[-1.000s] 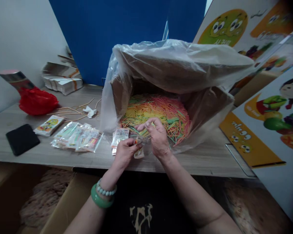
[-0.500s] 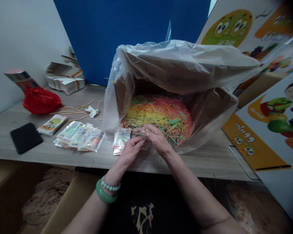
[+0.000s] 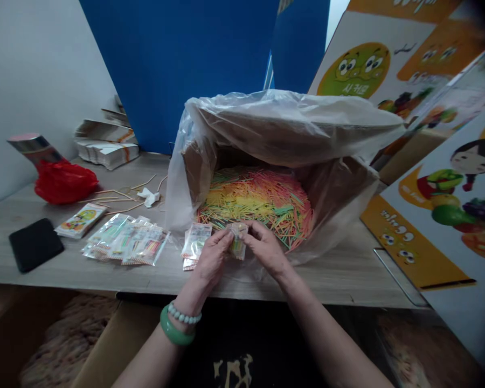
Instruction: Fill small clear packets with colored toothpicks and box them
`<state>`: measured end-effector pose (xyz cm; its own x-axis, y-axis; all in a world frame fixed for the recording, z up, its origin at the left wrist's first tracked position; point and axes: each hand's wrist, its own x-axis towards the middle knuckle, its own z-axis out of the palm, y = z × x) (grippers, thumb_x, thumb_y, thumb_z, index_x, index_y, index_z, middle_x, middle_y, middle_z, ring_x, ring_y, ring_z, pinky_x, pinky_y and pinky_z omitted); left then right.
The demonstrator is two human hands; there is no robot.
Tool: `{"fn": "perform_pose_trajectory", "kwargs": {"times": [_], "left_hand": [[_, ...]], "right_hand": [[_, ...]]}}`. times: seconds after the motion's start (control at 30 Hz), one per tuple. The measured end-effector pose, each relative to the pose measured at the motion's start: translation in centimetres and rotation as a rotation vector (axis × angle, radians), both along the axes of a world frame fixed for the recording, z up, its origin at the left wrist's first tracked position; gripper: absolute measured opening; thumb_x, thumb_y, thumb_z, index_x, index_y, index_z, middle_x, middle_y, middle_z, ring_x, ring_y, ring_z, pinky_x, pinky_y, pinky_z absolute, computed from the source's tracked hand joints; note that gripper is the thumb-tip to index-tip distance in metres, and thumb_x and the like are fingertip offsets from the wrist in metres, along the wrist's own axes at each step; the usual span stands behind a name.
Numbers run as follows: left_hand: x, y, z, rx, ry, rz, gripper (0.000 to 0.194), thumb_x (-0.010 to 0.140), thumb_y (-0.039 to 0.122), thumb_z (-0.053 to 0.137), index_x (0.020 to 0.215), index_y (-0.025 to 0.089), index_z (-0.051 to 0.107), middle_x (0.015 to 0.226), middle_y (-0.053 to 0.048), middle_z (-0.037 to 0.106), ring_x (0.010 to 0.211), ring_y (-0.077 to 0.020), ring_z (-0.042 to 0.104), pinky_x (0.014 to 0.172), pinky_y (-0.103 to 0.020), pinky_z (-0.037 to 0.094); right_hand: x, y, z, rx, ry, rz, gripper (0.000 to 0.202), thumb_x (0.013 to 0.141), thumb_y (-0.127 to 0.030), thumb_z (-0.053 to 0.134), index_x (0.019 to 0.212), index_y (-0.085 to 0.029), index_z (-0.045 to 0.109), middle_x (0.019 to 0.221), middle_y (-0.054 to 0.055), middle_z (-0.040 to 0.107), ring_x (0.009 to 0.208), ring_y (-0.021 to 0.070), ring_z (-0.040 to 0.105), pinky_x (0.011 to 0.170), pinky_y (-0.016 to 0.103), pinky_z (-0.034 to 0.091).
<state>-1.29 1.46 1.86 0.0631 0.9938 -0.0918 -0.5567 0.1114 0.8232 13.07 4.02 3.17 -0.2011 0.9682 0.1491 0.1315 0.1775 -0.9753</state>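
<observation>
Left hand (image 3: 210,260) and right hand (image 3: 265,249) both pinch the small clear packet (image 3: 238,248), at two and nine o'clock from them; roughly twelve-to-six, it lies seven o'clock from the coloured sticks (image 3: 258,198).

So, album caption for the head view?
Left hand and right hand hold a clear plastic packet near heaped thin multicoloured sticks.

The wood-grain table (image 3: 327,280) carries 1 plastic-lined carton (image 3: 335,188), clear packets (image 3: 125,240), 1 red bag (image 3: 66,180) and 1 flat black item (image 3: 36,245).
</observation>
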Motion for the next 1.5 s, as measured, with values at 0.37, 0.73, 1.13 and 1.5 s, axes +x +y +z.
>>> {"fn": "perform_pose_trajectory", "kwargs": {"times": [0.37,0.73,1.13,1.5], "left_hand": [[-4.4,-3.0,1.7,0.079,0.244,0.180,0.015,0.064,0.029,0.083,0.069,0.017,0.075,0.076,-0.001,0.065,0.074,-0.0147,0.058,0.069,-0.026,0.046],[-11.7,-3.9,1.3,0.117,0.487,0.408,0.019,0.071,0.033,0.075,0.062,0.018,0.067,0.071,-0.001,0.062,0.071,-0.0153,0.053,0.068,-0.026,0.043],[-16.2,-0.4,-1.0,-0.094,2.021,0.650,0.035,0.093,0.028,0.047,0.120,0.015,0.066,0.111,-0.020,0.062,0.101,-0.0355,0.054,0.080,-0.043,0.038],[-9.2,-0.1,-1.5,0.204,0.952,0.413,0.028,0.068,0.029,0.077,0.094,0.019,0.075,0.095,-0.007,0.071,0.083,-0.0215,0.061,0.078,-0.033,0.048]], "right_hand": [[-3.8,-2.3,0.0,0.198,-0.349,0.131,0.020,0.085,-0.034,0.059,0.071,-0.020,0.064,0.074,0.002,0.064,0.074,0.0182,0.059,0.073,0.030,0.044],[-8.0,-1.7,-0.8,0.063,-0.475,0.326,0.026,0.091,-0.032,0.047,0.071,-0.022,0.059,0.074,0.003,0.063,0.073,0.0187,0.059,0.070,0.030,0.043],[-11.6,1.4,-2.6,-0.153,-0.913,-0.130,0.037,0.085,-0.027,0.055,0.121,-0.021,0.059,0.101,0.011,0.075,0.092,0.0268,0.071,0.073,0.033,0.049],[-7.2,0.6,-1.4,0.127,-0.578,0.066,0.031,0.095,-0.024,0.043,0.086,-0.023,0.073,0.090,0.005,0.072,0.089,0.0199,0.064,0.081,0.031,0.049]]}}
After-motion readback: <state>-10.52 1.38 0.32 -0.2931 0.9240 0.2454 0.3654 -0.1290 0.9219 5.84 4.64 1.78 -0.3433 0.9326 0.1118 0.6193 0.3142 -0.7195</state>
